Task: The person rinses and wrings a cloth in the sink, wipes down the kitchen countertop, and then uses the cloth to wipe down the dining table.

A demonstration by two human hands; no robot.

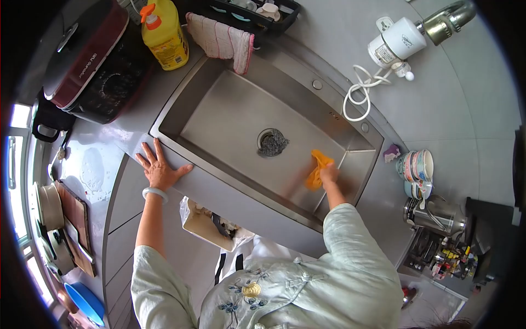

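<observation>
One orange cloth [316, 171] is bunched in the right hand [329, 174], against the sink [235, 120] toward its right end. The left hand [159, 171] is ungripped, fingers spread on the front edge beside the sink. Dark mesh [274, 144] lies at the drain.

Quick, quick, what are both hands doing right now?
Left hand: open, fingers spread, palm down by the corner of the sink.
Right hand: closed on an orange cloth, inside the sink.
</observation>
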